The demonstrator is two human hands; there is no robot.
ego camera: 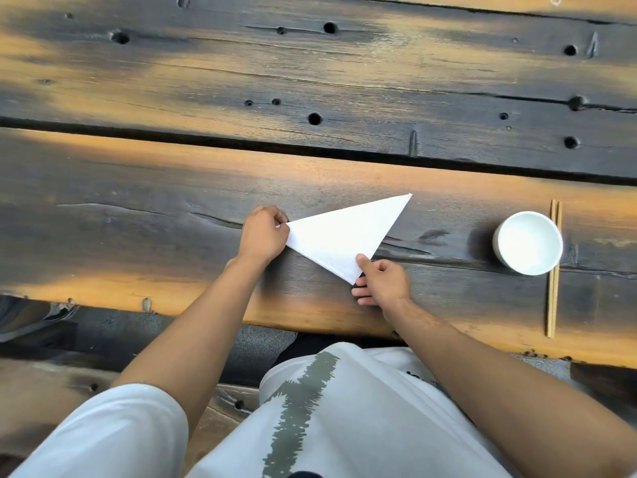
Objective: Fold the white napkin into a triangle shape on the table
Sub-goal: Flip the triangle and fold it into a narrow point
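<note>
The white napkin [348, 236] lies flat on the dark wooden table [138, 208] as a triangle, one tip pointing up and to the right. My left hand [263, 236] pinches the napkin's left corner between thumb and fingers. My right hand [382, 281] pinches the near corner, with the thumb on top of the paper and the fingers curled beneath and beside it.
A white bowl [527, 242] stands to the right of the napkin. A pair of wooden chopsticks [553, 270] lies lengthwise just right of the bowl. A dark gap [206, 141] runs between the table's planks. The table's near edge [310, 322] is close to my body.
</note>
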